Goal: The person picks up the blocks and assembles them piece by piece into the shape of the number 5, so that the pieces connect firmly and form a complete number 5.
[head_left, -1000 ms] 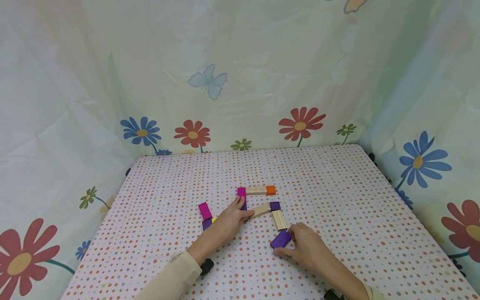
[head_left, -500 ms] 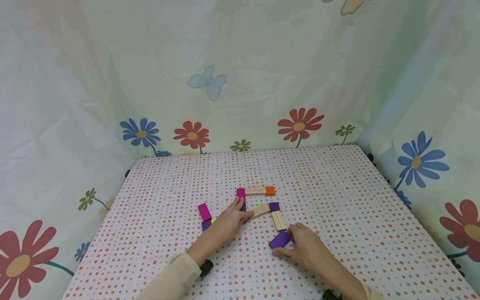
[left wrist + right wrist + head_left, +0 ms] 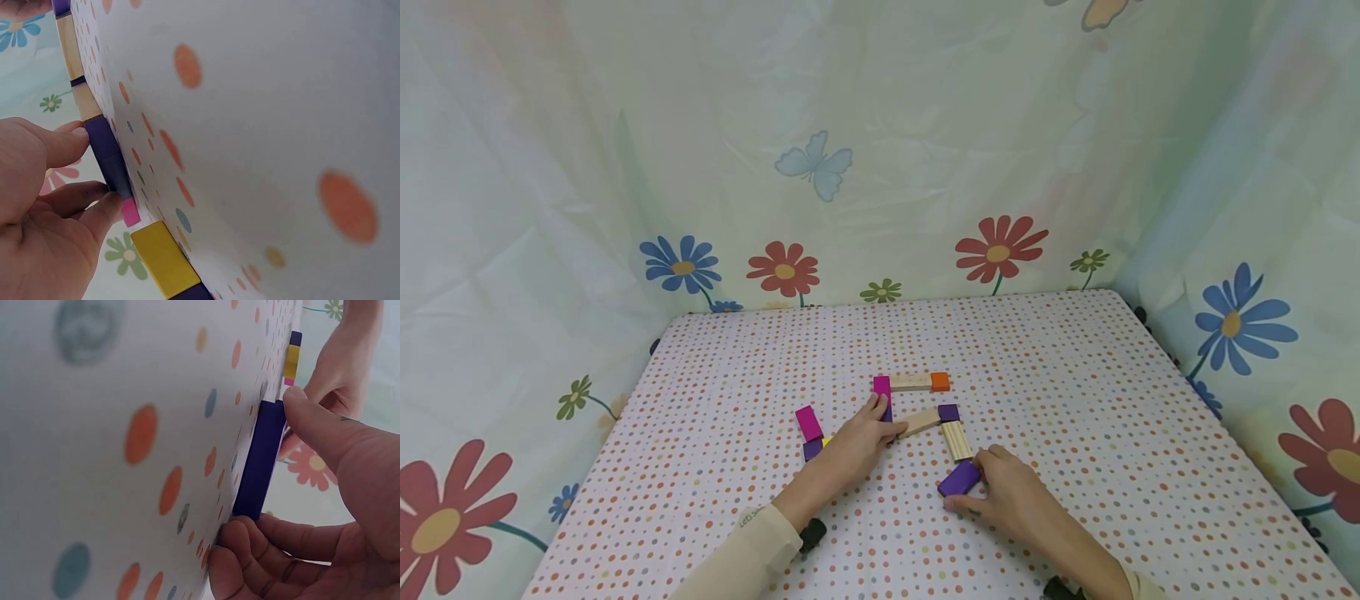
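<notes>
Wooden blocks lie end to end in a bent line on the dotted tablecloth. My left hand holds a purple block between thumb and fingers, most of it hidden in the head view. A pink block adjoins its far end, and a plain wood block runs off to the right by the thumb. At the near end of the line, my right hand grips another purple block by its two ends, thumb on one and fingers on the other. That block lies flat, against a plain wood block.
Further back, a plain block and an orange block extend right from the pink one. Left of my left wrist lie a pink block, a purple block and a partly hidden yellow block. A floral curtain surrounds the table.
</notes>
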Tool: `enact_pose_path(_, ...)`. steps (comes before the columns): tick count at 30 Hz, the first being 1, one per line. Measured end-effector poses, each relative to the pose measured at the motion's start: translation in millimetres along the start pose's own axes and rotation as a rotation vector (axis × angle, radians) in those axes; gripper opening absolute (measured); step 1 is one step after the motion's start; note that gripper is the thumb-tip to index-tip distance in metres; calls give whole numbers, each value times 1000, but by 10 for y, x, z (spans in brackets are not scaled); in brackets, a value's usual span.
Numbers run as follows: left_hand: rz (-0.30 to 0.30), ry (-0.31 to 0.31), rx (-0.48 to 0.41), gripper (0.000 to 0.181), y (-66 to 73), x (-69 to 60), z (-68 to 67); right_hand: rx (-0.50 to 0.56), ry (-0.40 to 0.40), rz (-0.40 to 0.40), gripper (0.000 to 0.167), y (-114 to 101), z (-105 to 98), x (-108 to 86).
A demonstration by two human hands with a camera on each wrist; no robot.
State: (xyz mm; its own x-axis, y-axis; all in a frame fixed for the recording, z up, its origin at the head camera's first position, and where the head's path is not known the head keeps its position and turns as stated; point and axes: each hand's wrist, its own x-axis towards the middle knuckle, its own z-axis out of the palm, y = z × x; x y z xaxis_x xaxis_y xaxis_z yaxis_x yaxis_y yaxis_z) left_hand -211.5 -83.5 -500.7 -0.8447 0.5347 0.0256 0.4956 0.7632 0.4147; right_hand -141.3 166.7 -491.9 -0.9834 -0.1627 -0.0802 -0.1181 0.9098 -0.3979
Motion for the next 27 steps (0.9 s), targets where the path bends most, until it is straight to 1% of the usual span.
enact_pose_path(7, 10, 4, 13, 35, -7, 5, -4, -4, -4, 0, 71, -11, -13, -2)
enact_pose_path(11, 10, 7, 7, 35, -3, 1, -4, 9, -27, 9, 73, -14, -32, 8)
enact_pose_path(15, 8, 9, -6, 35, -6, 1, 4, 28, -47, 8, 67, 16, -86, 21)
enact_pose_path(18, -1, 2, -16, 35, -6, 0, 9, 29, -19, -11, 63, 41, -158, 38)
enact_pose_path(21, -9, -4, -18, 35, -3, -1, 9, 40, 32, -61, 60, 56, -239, 68)
enact_pose_path(24, -9, -4, -15, 35, -2, 1, 5, 44, 78, -146, 56, 68, -306, 124)
enact_pose_path(27, -4, 1, -6, 35, -5, 8, 1, 21, 81, -235, 58, 86, -354, 208)
